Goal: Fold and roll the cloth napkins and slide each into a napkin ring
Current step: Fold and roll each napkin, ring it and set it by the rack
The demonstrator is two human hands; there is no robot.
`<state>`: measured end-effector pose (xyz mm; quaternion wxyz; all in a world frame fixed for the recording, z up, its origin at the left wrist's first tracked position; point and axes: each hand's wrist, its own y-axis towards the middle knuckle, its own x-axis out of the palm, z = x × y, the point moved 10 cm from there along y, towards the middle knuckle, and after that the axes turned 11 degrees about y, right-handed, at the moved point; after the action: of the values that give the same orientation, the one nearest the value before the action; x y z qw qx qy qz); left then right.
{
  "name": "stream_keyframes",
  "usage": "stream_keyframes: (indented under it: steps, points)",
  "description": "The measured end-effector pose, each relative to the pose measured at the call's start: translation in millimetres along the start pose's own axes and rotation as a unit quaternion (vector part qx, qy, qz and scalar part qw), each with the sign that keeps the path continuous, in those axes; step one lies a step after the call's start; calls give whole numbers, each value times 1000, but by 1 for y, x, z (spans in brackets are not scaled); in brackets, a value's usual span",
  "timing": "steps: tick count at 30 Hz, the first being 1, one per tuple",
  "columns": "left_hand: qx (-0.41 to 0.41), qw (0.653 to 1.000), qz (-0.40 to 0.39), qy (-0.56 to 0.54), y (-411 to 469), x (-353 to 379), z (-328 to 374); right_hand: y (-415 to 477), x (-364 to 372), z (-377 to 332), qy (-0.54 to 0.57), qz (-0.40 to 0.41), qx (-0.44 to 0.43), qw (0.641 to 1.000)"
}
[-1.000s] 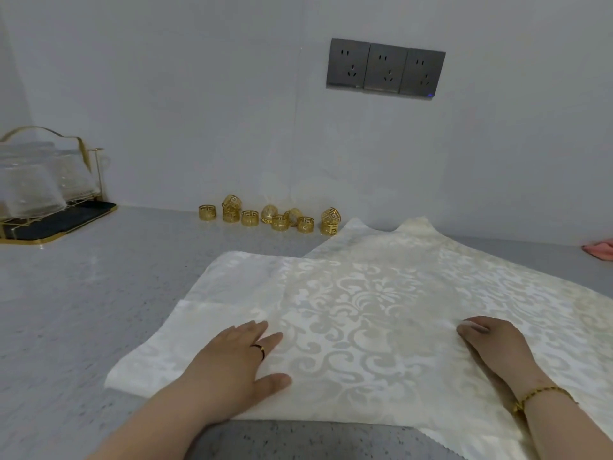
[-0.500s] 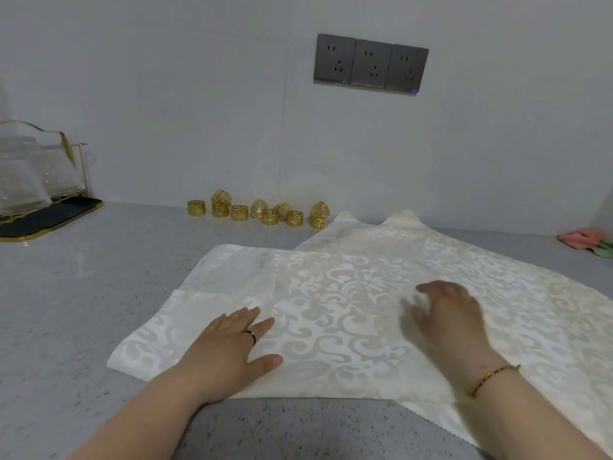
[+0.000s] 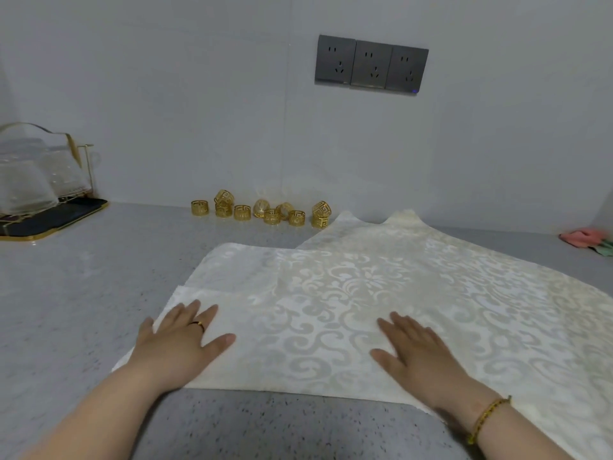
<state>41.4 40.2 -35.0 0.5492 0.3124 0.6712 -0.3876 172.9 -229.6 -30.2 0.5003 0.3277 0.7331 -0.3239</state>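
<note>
Left hand (image 3: 180,338), right hand (image 3: 416,351) press napkins (image 3: 348,293); ten rings (image 3: 242,212).

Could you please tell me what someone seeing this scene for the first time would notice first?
Cream damask cloth napkins lie spread in overlapping layers across the grey speckled countertop, with the left hand and right hand pressing flat on them near the front edge. Behind them, a cluster of gold cut-out metal napkin rings sits against the wall.
</note>
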Motion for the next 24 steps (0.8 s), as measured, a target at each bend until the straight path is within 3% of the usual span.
stream_keyframes:
  steps: [3,7,9,13,16,24]
  points:
    - [-23,1000,-4,-1,-2,4,-14,-4,-13,33,15,6,54,998]
    - [-34,999,8,22,-4,-3,-14,-2,-13,43,-3,-27,69,997]
    - [-32,998,35,36,-1,-14,-9,7,-26,39,-15,-6,69,997]
    - [40,994,96,-13,12,-37,27,32,-61,22,79,82,44,993]
    - [73,991,93,-65,22,-36,55,59,-67,15,127,86,48,987]
    - [90,991,90,-35,36,-17,62,135,-65,2,47,65,90,993]
